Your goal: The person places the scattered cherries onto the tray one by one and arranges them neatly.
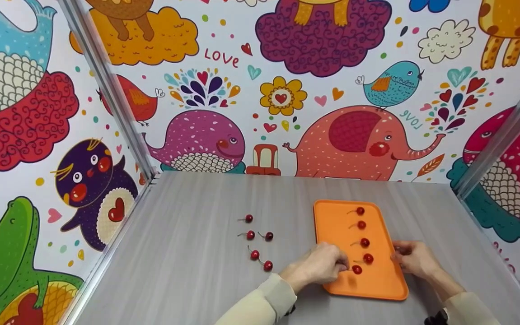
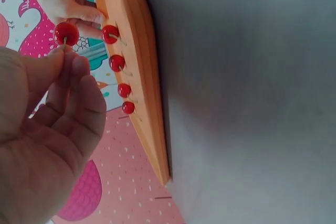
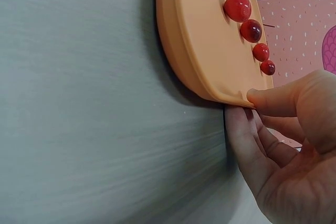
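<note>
My left hand [image 1: 320, 265] pinches a red cherry [image 2: 66, 34] by its stem, between thumb and fingertips. That cherry hangs over the near part of an orange tray [image 1: 332, 225], apart from its surface, with a shadow below. My right hand [image 1: 418, 258] grips the tray's right rim, thumb [image 3: 273, 100] on top and fingers underneath. On the tray several cherries [image 1: 365, 243] lie in a row running away from me, their stems pointing left. The left wrist view shows the held cherry beside the nearest cherry [image 2: 110, 34] of the row.
Left of the tray, several more cherries [image 1: 250, 234] with stems lie on the grey wood-grain table [image 1: 187, 253]. Behind it stands a wall [image 1: 260, 90] with cartoon animals, and metal posts [image 1: 110, 90] rise at the table's corners.
</note>
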`<state>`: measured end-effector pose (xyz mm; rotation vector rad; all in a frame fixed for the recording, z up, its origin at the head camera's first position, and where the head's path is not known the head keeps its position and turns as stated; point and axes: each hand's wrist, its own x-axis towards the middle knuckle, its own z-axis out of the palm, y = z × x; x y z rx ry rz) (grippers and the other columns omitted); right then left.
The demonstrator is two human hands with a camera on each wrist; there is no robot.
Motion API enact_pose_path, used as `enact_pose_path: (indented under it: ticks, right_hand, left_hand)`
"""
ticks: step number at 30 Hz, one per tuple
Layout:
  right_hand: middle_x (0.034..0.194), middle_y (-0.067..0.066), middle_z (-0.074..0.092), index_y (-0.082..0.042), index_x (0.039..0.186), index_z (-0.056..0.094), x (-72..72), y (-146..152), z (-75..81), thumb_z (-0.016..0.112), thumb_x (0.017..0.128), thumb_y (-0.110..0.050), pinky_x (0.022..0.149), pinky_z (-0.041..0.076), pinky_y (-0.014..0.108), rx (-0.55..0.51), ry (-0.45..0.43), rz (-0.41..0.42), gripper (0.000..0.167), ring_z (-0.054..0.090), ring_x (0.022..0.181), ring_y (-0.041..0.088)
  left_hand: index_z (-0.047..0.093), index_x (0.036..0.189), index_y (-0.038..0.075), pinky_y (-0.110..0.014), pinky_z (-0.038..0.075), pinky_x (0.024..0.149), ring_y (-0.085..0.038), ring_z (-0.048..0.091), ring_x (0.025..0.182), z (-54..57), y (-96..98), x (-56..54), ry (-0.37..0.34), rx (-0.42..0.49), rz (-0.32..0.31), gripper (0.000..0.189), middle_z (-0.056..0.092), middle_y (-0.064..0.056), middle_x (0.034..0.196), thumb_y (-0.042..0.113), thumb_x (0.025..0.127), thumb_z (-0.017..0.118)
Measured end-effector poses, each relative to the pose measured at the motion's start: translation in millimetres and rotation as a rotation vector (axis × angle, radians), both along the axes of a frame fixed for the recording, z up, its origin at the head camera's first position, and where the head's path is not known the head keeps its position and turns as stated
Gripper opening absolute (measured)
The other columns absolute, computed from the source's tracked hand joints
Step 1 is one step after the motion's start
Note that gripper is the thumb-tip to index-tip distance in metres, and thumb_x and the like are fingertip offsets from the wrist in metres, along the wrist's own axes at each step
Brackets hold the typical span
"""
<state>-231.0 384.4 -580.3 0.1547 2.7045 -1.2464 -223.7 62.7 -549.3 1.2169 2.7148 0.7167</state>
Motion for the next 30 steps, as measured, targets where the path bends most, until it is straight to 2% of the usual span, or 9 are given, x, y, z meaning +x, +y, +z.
enact_pose_path:
  ticks: [8, 12, 15, 21, 30]
  right_hand:
    - [0.102, 0.018, 0.076, 0.019, 0.144, 0.062, -1.3, 0.2, 0.7, 0.073, 0.102, -0.002, 0.069, 0.068, 0.031, 0.005, -0.012, -0.01, 0.048, 0.072, 0.083, 0.016]
    - [0.102, 0.018, 0.076, 0.02, 0.144, 0.062, -0.9, -0.3, -0.1, 0.073, 0.102, -0.002, 0.069, 0.068, 0.032, -0.001, -0.015, -0.011, 0.048, 0.073, 0.084, 0.016]
    - [0.103, 0.019, 0.076, 0.02, 0.144, 0.061, -0.8, -0.7, -0.2, 0.073, 0.102, -0.002, 0.07, 0.068, 0.032, -0.004, -0.017, -0.012, 0.049, 0.073, 0.085, 0.017]
    - [0.105, 0.021, 0.076, 0.02, 0.145, 0.06, -0.9, -0.6, 0.1, 0.073, 0.102, -0.003, 0.07, 0.068, 0.032, -0.001, -0.017, -0.005, 0.05, 0.073, 0.085, 0.018]
    - [0.104, 0.021, 0.078, 0.019, 0.146, 0.061, 0.5, -0.9, 0.2, 0.074, 0.103, -0.004, 0.069, 0.068, 0.031, -0.001, 0.01, -0.006, 0.05, 0.074, 0.085, 0.016]
  left_hand:
    - [0.089, 0.101, 0.022, -0.006, 0.044, 0.071, 0.008, 0.058, 0.074, -4.8, 21.3, 1.2, 0.008, -0.038, -0.033, 0.019, 0.083, 0.017, 0.093, 0.012, 0.104, 0.073]
    - [0.088, 0.1, 0.024, -0.006, 0.043, 0.069, 0.008, 0.054, 0.071, -8.6, 31.5, 3.8, -0.016, -0.06, -0.028, 0.018, 0.08, 0.018, 0.09, 0.014, 0.105, 0.073]
    - [0.087, 0.101, 0.027, -0.007, 0.044, 0.07, 0.008, 0.057, 0.073, -10.8, 38.3, 5.5, -0.013, -0.098, -0.02, 0.017, 0.079, 0.021, 0.092, 0.018, 0.106, 0.074]
    - [0.087, 0.105, 0.032, -0.008, 0.048, 0.075, 0.008, 0.064, 0.082, -14.5, 46.2, 8.2, 0.049, -0.183, -0.037, 0.016, 0.081, 0.023, 0.1, 0.021, 0.105, 0.075]
    - [0.087, 0.102, 0.035, -0.008, 0.048, 0.073, 0.007, 0.065, 0.08, -17.6, 55.0, 11.2, 0.113, -0.252, -0.052, 0.013, 0.08, 0.024, 0.095, 0.025, 0.101, 0.08]
